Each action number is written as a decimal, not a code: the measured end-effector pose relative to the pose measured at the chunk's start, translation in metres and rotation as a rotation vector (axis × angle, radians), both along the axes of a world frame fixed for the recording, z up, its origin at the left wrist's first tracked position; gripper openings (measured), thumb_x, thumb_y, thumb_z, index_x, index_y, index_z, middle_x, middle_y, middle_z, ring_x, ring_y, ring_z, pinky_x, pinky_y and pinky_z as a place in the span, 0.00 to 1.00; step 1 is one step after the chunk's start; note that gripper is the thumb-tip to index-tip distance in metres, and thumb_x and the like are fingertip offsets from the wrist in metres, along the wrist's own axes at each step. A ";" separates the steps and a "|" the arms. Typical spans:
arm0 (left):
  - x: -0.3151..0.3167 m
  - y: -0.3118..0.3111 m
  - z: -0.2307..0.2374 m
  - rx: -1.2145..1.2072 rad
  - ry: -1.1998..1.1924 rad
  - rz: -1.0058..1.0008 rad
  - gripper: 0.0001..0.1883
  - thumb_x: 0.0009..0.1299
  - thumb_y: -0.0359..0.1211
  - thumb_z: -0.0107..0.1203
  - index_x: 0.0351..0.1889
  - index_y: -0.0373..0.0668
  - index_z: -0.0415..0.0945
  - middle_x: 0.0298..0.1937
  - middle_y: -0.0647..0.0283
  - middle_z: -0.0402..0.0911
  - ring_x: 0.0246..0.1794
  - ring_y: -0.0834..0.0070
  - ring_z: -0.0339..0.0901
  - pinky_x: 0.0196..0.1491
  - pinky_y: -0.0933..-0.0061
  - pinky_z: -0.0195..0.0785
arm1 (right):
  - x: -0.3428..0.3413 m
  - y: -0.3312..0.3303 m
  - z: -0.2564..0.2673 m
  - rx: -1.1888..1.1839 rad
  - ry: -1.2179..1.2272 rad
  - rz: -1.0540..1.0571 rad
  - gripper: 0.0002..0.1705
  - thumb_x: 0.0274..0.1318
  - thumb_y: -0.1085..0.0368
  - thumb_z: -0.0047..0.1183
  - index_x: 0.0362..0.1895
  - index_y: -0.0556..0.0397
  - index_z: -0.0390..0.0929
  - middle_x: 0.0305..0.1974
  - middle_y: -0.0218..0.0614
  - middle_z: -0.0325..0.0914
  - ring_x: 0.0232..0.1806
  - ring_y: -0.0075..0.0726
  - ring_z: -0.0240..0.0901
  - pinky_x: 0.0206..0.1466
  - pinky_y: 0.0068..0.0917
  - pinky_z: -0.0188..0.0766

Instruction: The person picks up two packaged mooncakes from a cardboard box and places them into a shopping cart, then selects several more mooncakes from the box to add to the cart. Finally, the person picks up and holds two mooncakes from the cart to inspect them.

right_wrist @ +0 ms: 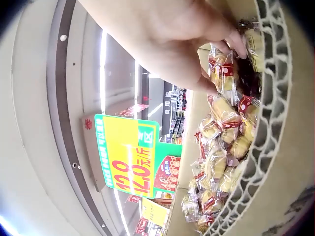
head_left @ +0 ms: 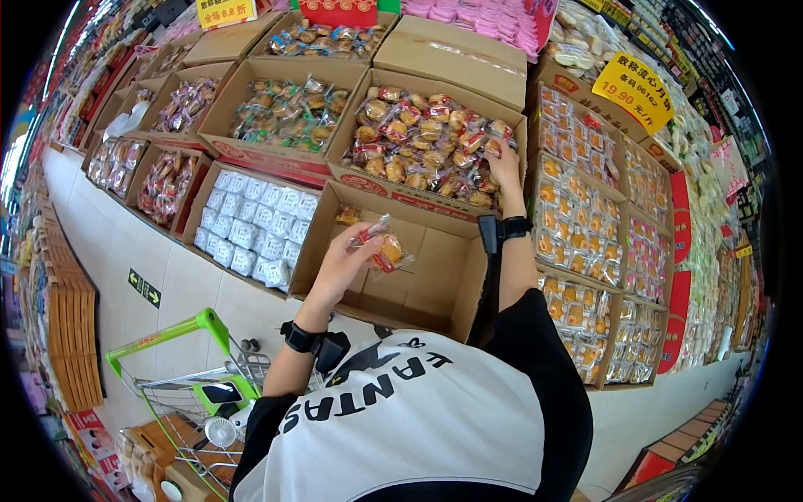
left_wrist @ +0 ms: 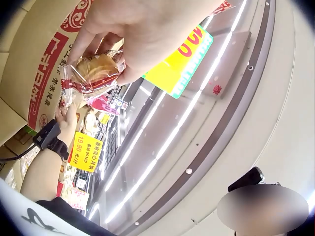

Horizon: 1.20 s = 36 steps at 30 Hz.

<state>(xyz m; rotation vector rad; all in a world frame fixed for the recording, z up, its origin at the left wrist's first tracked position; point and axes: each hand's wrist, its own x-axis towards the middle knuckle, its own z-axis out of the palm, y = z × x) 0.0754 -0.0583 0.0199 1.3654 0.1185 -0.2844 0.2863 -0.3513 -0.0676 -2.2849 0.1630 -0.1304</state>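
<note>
Only the head view shows the green-handled metal cart (head_left: 167, 335), while the left hand (head_left: 339, 262) pinches a clear-wrapped golden pastry (head_left: 389, 251) and the right hand (head_left: 505, 170) reaches forward, its hold unclear.

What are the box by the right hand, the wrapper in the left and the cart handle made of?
Box: corrugated cardboard, matt brown; its edge shows a wavy core.
Wrapper: probably plastic film, clear, shiny and crinkled.
Cart handle: perhaps plastic or painted metal; its smooth green fits both.
</note>
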 end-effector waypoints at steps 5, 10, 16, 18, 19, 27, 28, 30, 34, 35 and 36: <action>-0.001 0.000 0.001 0.023 -0.001 -0.004 0.13 0.64 0.31 0.48 0.46 0.40 0.68 0.39 0.66 0.75 0.38 0.83 0.72 0.37 0.82 0.69 | 0.005 -0.003 -0.007 0.065 -0.040 -0.018 0.22 0.47 0.57 0.51 0.49 0.43 0.67 0.40 0.46 0.70 0.42 0.41 0.68 0.42 0.31 0.63; -0.001 0.000 0.003 0.068 0.000 0.001 0.13 0.64 0.32 0.48 0.46 0.42 0.68 0.38 0.69 0.75 0.36 0.86 0.71 0.34 0.86 0.67 | 0.004 -0.001 -0.004 0.026 -0.090 -0.054 0.16 0.49 0.56 0.49 0.41 0.48 0.69 0.33 0.44 0.72 0.35 0.42 0.70 0.37 0.35 0.64; -0.003 0.001 0.004 0.030 0.011 0.025 0.13 0.64 0.32 0.48 0.46 0.40 0.68 0.38 0.67 0.75 0.37 0.84 0.72 0.36 0.84 0.68 | -0.016 0.009 0.019 -0.124 -0.328 -0.047 0.09 0.52 0.62 0.46 0.38 0.49 0.70 0.35 0.44 0.69 0.31 0.45 0.68 0.36 0.38 0.63; -0.002 0.002 0.003 0.022 0.017 0.040 0.13 0.64 0.32 0.48 0.46 0.40 0.68 0.39 0.66 0.75 0.37 0.83 0.72 0.36 0.83 0.69 | -0.026 0.017 0.031 -0.060 -0.412 0.032 0.10 0.52 0.63 0.47 0.40 0.49 0.70 0.37 0.42 0.68 0.34 0.42 0.67 0.37 0.35 0.63; -0.002 0.003 0.003 0.014 0.022 0.053 0.13 0.64 0.32 0.48 0.46 0.40 0.68 0.39 0.65 0.74 0.38 0.82 0.72 0.36 0.82 0.69 | -0.033 0.023 0.041 0.003 -0.497 0.109 0.11 0.51 0.65 0.47 0.41 0.49 0.69 0.39 0.40 0.67 0.37 0.39 0.67 0.38 0.33 0.64; -0.003 0.008 0.007 -0.113 0.012 0.136 0.13 0.65 0.32 0.45 0.45 0.39 0.66 0.39 0.63 0.74 0.38 0.78 0.73 0.36 0.78 0.71 | -0.083 0.071 0.092 0.838 -0.256 0.287 0.25 0.46 0.70 0.53 0.51 0.49 0.61 0.43 0.37 0.64 0.34 0.24 0.69 0.36 0.18 0.66; -0.003 0.009 0.007 -0.185 0.021 0.174 0.12 0.65 0.33 0.45 0.45 0.39 0.67 0.39 0.63 0.73 0.37 0.78 0.73 0.36 0.78 0.71 | -0.088 0.074 0.095 0.837 -0.254 0.288 0.25 0.46 0.70 0.53 0.51 0.49 0.61 0.43 0.37 0.64 0.34 0.24 0.69 0.36 0.18 0.66; -0.005 0.011 0.013 -0.230 0.001 0.201 0.12 0.65 0.32 0.44 0.45 0.39 0.66 0.40 0.63 0.73 0.38 0.78 0.73 0.36 0.77 0.71 | -0.098 0.080 0.099 0.959 -0.150 0.342 0.25 0.45 0.72 0.54 0.49 0.51 0.61 0.43 0.38 0.65 0.36 0.25 0.70 0.37 0.18 0.66; -0.007 0.016 0.015 -0.239 -0.033 0.305 0.13 0.67 0.33 0.40 0.47 0.39 0.62 0.42 0.61 0.71 0.39 0.77 0.72 0.37 0.76 0.71 | -0.112 0.093 0.103 1.118 -0.098 0.330 0.25 0.42 0.76 0.54 0.46 0.52 0.61 0.41 0.37 0.67 0.37 0.27 0.70 0.41 0.20 0.66; -0.007 0.019 0.015 -0.240 -0.049 0.318 0.13 0.67 0.33 0.40 0.47 0.39 0.62 0.42 0.61 0.71 0.39 0.77 0.72 0.37 0.77 0.71 | -0.115 0.095 0.106 1.176 -0.068 0.327 0.26 0.41 0.78 0.55 0.45 0.51 0.60 0.41 0.38 0.66 0.38 0.27 0.70 0.43 0.22 0.66; -0.007 0.021 0.016 -0.241 -0.049 0.322 0.13 0.67 0.33 0.40 0.47 0.39 0.62 0.42 0.61 0.71 0.39 0.77 0.72 0.37 0.77 0.71 | -0.118 0.097 0.105 1.175 -0.066 0.331 0.26 0.41 0.78 0.55 0.45 0.51 0.60 0.41 0.38 0.66 0.38 0.27 0.70 0.43 0.22 0.66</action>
